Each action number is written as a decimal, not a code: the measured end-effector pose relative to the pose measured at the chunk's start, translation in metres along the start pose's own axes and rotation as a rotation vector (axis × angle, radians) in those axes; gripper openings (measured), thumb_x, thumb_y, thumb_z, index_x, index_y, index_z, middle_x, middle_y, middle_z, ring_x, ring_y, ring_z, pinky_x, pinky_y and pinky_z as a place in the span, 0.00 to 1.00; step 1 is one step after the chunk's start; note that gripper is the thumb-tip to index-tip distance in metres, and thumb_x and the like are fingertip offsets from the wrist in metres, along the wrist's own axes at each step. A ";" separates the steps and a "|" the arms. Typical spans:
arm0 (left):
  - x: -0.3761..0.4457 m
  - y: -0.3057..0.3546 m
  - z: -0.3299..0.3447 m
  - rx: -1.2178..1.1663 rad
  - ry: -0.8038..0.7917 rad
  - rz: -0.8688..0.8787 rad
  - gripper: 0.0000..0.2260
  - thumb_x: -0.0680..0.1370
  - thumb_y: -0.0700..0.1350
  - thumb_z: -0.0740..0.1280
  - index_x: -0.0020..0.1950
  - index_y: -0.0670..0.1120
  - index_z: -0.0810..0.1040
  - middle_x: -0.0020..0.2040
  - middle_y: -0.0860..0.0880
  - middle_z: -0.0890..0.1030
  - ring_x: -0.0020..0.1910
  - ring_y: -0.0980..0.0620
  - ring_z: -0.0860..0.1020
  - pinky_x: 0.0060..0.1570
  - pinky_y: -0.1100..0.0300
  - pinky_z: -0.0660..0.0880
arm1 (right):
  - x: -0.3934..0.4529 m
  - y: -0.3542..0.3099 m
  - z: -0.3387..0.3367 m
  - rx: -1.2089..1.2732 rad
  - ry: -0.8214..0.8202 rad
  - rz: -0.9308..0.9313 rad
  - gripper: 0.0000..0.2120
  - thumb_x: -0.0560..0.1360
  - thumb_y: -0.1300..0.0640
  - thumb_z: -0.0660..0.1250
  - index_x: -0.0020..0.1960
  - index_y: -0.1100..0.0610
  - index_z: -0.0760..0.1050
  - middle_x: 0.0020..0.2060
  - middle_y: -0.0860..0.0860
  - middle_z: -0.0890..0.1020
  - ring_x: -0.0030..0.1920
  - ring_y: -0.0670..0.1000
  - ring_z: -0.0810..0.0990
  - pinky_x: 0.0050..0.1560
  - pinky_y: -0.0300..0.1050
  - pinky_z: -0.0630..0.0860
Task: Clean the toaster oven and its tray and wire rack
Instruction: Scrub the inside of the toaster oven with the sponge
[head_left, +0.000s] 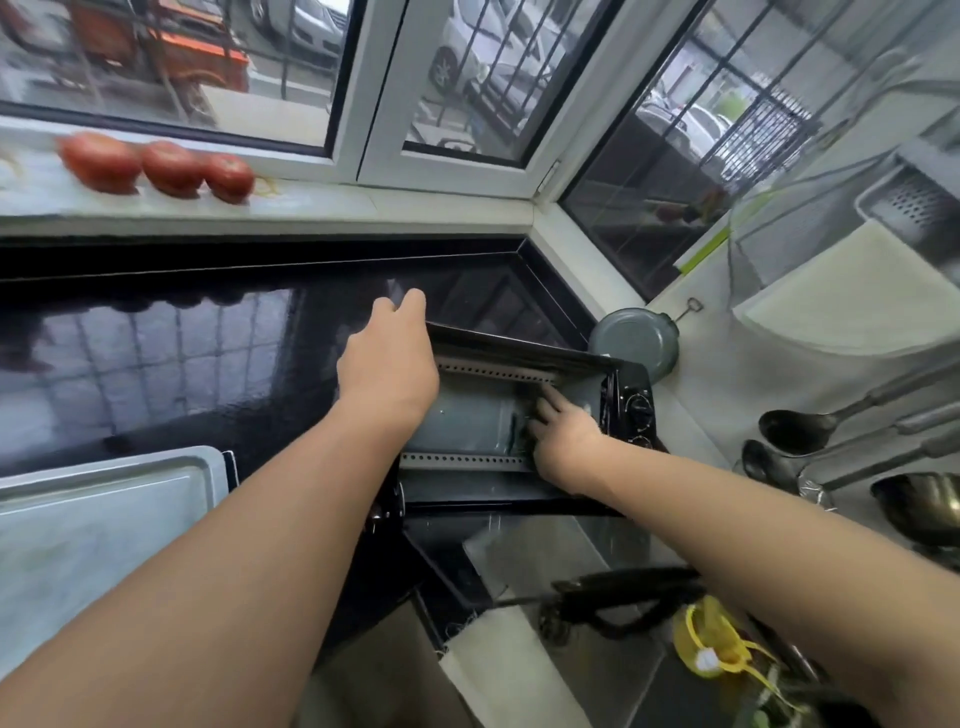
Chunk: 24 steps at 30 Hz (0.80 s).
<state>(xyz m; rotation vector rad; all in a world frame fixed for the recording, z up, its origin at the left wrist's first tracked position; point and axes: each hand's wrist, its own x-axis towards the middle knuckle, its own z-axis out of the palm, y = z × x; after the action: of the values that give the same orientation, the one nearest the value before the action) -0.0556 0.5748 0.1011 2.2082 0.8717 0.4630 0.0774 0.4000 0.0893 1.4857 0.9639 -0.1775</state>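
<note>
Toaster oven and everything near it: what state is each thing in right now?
Toaster oven: on the black counter, door open, cavity exposed.
Left hand: rests on the oven's top left corner, steadying it.
Right hand: inside the cavity, fingers against the right inner wall; whether it holds a cloth cannot be told.
Tray: out of the oven, lying flat on the counter.
Tomatoes: three in a row on the windowsill.

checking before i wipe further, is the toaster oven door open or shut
Open. The toaster oven shows its bare grey inside, and the right hand reaches into it while the left hand rests on its top edge.
</note>
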 end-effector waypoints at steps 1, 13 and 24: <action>0.000 0.001 -0.001 -0.001 -0.010 -0.007 0.15 0.76 0.31 0.62 0.53 0.49 0.63 0.50 0.46 0.68 0.42 0.38 0.70 0.39 0.47 0.67 | -0.014 0.001 -0.001 -0.030 0.007 0.007 0.23 0.84 0.50 0.51 0.77 0.52 0.65 0.78 0.54 0.63 0.79 0.62 0.51 0.78 0.62 0.38; -0.019 0.008 -0.013 -0.041 -0.029 -0.005 0.17 0.75 0.29 0.64 0.53 0.47 0.64 0.52 0.45 0.69 0.41 0.39 0.72 0.39 0.46 0.70 | -0.089 -0.021 -0.010 -0.162 -0.091 0.060 0.25 0.85 0.47 0.49 0.77 0.58 0.63 0.72 0.61 0.65 0.71 0.60 0.61 0.71 0.53 0.61; -0.020 0.002 -0.006 -0.011 -0.003 0.009 0.15 0.76 0.29 0.63 0.52 0.47 0.64 0.51 0.46 0.68 0.37 0.42 0.71 0.37 0.47 0.70 | -0.002 -0.020 -0.008 0.050 -0.088 0.161 0.26 0.85 0.50 0.48 0.81 0.58 0.53 0.81 0.59 0.51 0.80 0.61 0.48 0.79 0.56 0.44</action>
<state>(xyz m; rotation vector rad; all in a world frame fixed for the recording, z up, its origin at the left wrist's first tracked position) -0.0723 0.5629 0.1055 2.2028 0.8560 0.4670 0.0599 0.4038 0.0772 1.5815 0.7709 -0.1497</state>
